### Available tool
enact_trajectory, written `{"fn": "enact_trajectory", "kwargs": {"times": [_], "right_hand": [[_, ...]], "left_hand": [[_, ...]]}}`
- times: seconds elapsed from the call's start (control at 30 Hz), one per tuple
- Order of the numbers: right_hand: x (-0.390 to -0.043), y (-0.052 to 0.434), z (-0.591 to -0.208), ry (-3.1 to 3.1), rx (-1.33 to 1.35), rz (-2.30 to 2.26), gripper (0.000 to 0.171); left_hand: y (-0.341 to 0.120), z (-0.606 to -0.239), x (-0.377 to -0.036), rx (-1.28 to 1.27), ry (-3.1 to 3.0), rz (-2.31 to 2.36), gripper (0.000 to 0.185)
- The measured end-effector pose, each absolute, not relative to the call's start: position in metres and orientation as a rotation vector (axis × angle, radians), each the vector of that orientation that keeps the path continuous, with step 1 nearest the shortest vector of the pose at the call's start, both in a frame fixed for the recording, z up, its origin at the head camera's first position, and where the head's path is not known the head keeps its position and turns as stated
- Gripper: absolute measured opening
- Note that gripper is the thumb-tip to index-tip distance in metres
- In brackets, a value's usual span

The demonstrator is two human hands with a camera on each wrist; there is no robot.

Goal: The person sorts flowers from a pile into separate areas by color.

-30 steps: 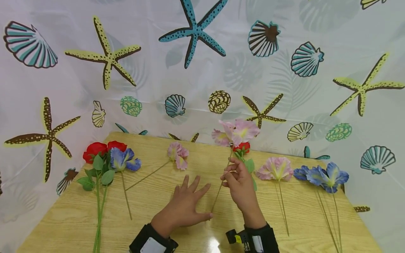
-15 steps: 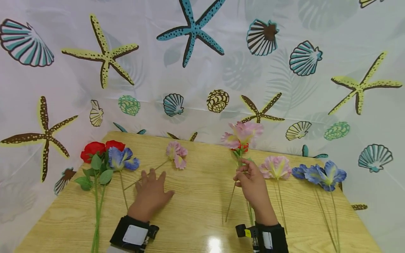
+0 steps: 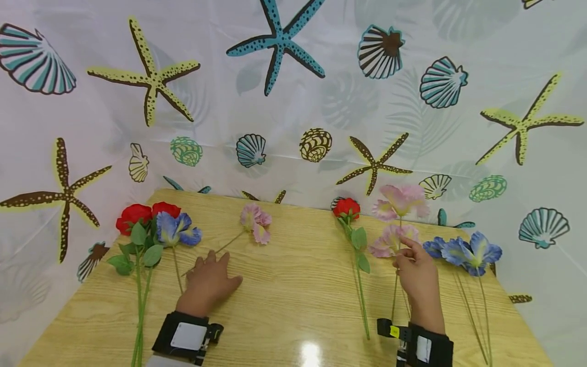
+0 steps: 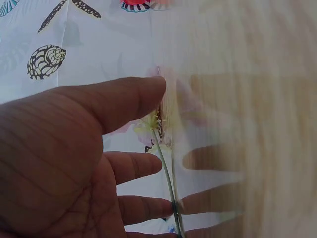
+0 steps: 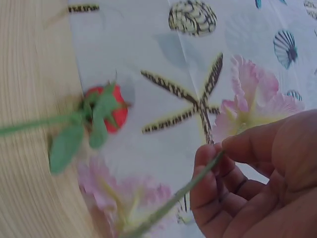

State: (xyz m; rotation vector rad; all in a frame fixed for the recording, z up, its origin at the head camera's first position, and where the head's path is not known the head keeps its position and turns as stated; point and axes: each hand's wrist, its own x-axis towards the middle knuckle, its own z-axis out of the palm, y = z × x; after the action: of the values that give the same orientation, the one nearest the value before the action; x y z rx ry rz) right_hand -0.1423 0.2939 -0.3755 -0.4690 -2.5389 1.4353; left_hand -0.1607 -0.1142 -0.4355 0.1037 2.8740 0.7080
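Note:
My right hand (image 3: 418,275) pinches the thin stem of a pink iris-like flower (image 3: 403,200) between thumb and fingers. Its bloom (image 5: 255,99) is raised, just above a second pink flower (image 3: 392,240) lying on the table. To the left of these lies a single red rose (image 3: 346,209) with green leaves. My left hand (image 3: 208,283) is spread low over the table and holds nothing; it overlaps the stem of another pink flower (image 3: 257,223). The left wrist view shows that flower's stem (image 4: 166,171) beyond the straight fingers.
At the left of the wooden table (image 3: 284,306) lie red roses (image 3: 133,219) and a blue flower (image 3: 176,229). Several blue flowers (image 3: 472,253) lie at the right. A patterned cloth (image 3: 293,112) hangs behind the table's back edge.
My right hand has carried the pink flower rightward, past the red rose to above the other pink flower. The left hand has left the held flower's stem and moved left.

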Motion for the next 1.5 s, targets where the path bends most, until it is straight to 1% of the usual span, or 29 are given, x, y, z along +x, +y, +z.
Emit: {"fn": "enact_trajectory", "kwargs": {"times": [0.07,0.23,0.27,0.57,0.7,0.9,0.97,1.07,1.27,1.5], "right_hand": [[-0.140,0.305,-0.379,-2.584,-0.530,1.301,0.049],[-0.139,0.333,-0.388,-2.689,-0.616,1.058,0.048],[-0.139,0.338,-0.389,-2.704,-0.619,1.039,0.048],[-0.132,0.372,-0.408,-2.793,-0.662,0.852,0.045],[-0.135,0.381,-0.417,-2.887,-0.614,0.744,0.044],[-0.139,0.383,-0.422,-2.959,-0.632,0.758,0.043],[-0.140,0.382,-0.423,-2.962,-0.632,0.778,0.042],[-0.142,0.380,-0.423,-2.974,-0.632,0.804,0.041],[-0.140,0.376,-0.421,-2.977,-0.643,0.831,0.044],[-0.144,0.349,-0.407,-2.794,-0.705,0.917,0.050]], "left_hand": [[-0.112,-0.434,-0.159,0.108,2.895,0.680,0.069],[-0.106,-0.434,-0.158,0.124,2.956,0.632,0.045],[-0.105,-0.434,-0.158,0.123,2.966,0.620,0.043],[-0.095,-0.440,-0.158,0.073,2.953,0.619,0.042],[-0.095,-0.440,-0.157,0.073,3.007,0.646,0.037],[-0.098,-0.438,-0.152,0.179,3.118,0.630,0.010],[-0.099,-0.439,-0.152,0.197,3.138,0.621,0.005],[-0.099,-0.440,-0.151,0.213,3.157,0.626,0.008],[-0.100,-0.443,-0.152,0.246,3.174,0.623,0.009],[-0.102,-0.443,-0.153,0.220,3.174,0.641,0.020]]}}
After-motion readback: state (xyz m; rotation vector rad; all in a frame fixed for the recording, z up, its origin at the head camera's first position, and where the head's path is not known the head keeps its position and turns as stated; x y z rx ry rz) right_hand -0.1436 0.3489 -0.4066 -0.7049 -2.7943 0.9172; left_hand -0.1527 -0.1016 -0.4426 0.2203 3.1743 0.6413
